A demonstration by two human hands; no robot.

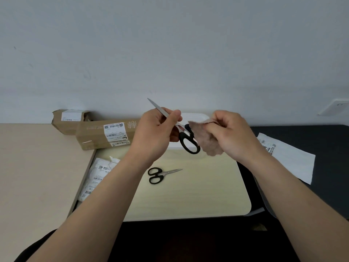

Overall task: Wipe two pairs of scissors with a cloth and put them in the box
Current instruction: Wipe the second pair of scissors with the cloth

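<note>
My left hand [156, 133] grips a pair of black-handled scissors [188, 141] by the blades, tip pointing up and to the left, handles hanging to the lower right. My right hand [230, 133] pinches a pinkish-beige cloth [206, 140] that lies against the scissors' handles. A second, smaller pair of black-handled scissors [160, 174] lies on the pale board [198, 190] below my hands, blades pointing right. A white box [196, 117] sits behind my hands, mostly hidden by them.
Two brown cardboard parcels [102, 135] stand at the back left against the wall. White labelled bags [98, 174] lie left of the board. A white sheet [290, 157] lies on the dark surface at the right.
</note>
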